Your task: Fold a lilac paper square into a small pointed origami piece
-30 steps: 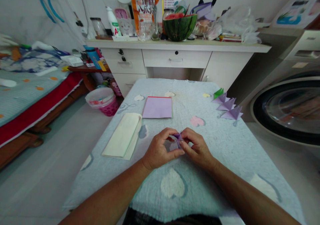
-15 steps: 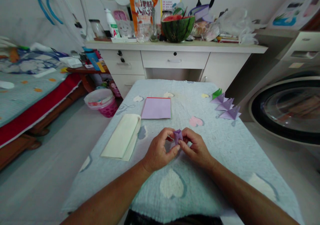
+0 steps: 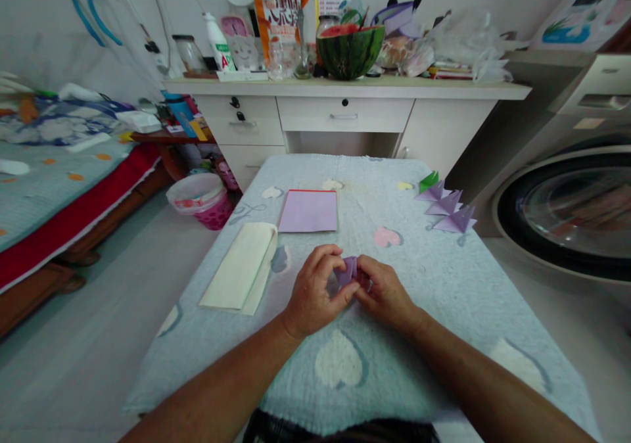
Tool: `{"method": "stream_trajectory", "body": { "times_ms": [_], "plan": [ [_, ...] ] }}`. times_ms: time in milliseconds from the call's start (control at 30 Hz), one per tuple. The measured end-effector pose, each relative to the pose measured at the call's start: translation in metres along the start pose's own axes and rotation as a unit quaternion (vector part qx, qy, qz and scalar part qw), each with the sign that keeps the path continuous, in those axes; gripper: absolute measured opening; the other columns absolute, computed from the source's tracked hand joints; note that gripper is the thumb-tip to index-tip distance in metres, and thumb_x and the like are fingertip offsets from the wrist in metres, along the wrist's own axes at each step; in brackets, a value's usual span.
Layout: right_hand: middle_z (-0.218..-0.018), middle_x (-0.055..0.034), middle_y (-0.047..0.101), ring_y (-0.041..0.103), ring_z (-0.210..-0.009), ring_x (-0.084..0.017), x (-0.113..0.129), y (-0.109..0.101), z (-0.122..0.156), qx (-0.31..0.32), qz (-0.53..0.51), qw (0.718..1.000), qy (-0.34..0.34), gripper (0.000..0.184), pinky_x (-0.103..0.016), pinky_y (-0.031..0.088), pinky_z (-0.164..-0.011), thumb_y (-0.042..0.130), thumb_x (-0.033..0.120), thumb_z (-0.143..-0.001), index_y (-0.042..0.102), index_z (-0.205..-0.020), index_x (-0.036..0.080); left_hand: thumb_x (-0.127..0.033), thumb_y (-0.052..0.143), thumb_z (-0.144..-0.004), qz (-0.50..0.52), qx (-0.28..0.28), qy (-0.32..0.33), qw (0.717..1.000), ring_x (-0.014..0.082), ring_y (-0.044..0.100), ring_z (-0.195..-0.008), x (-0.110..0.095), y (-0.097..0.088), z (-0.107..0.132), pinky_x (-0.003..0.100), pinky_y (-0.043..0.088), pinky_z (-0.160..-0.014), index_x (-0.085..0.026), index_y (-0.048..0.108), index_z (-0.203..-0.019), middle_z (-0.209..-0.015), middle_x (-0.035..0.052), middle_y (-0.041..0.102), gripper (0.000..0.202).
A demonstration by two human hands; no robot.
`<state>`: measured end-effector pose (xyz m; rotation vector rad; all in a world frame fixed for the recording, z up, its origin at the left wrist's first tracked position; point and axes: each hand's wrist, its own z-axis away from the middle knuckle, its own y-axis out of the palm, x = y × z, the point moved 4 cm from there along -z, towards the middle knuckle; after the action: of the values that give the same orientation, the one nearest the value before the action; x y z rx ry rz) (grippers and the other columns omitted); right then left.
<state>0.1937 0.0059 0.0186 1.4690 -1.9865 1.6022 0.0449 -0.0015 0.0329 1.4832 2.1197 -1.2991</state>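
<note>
A small folded piece of purple origami paper [image 3: 347, 271] is held between my two hands above the cloth-covered table [image 3: 414, 364]. My left hand [image 3: 319, 292] grips its left side with fingertips and thumb. On the right side, my right hand [image 3: 384, 292] pinches it between thumb and fingers; part of the paper is hidden behind the fingers. Beyond my hands lies a stack of square paper [image 3: 308, 211], purple on top with a red edge behind. Several folded paper pieces, purple [image 3: 454, 220] and one green [image 3: 428, 181], stand in a row at the table's far right.
A folded pale cloth or paper [image 3: 241, 269] lies left of my hands. Behind the table is a white cabinet [image 3: 345, 111] with a cut watermelon [image 3: 350, 52] and packages on top. A pink bin [image 3: 200, 200] stands at left, a washing machine [image 3: 566, 193] at right.
The folded purple paper has been turned in my fingers and shows a different side. My left fingers have lifted and curl over its top; my right hand stays nearly in place.
</note>
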Motion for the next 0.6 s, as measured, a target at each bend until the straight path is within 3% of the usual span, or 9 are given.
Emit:
{"method": "stream_trajectory", "body": {
  "times_ms": [367, 600],
  "plan": [
    [-0.070, 0.0026, 0.049, 0.046, -0.061, -0.012, 0.007, -0.004, 0.001, -0.004, 0.001, 1.000, -0.021, 0.010, -0.023, 0.037, -0.059, 0.050, 0.013, -0.084, 0.052, -0.091, 0.020, -0.018, 0.062, -0.081, -0.024, -0.016, 0.012, 1.000, 0.0222, 0.055, -0.105, -0.001, -0.003, 0.000, 0.040, 0.048, -0.093, -0.021, 0.054, -0.097, -0.107, 0.0074, 0.053, 0.018],
    [-0.071, 0.0014, 0.048, 0.047, -0.064, -0.012, 0.012, -0.009, -0.001, -0.020, 0.005, 0.998, -0.060, 0.007, -0.024, 0.037, -0.059, 0.048, 0.017, -0.091, 0.050, -0.084, 0.020, -0.015, 0.061, -0.081, 0.004, -0.019, 0.027, 0.999, 0.0205, 0.055, -0.103, -0.003, -0.004, 0.000, 0.038, 0.049, -0.091, -0.021, 0.054, -0.096, -0.104, 0.0065, 0.054, 0.017]
  ]
}}
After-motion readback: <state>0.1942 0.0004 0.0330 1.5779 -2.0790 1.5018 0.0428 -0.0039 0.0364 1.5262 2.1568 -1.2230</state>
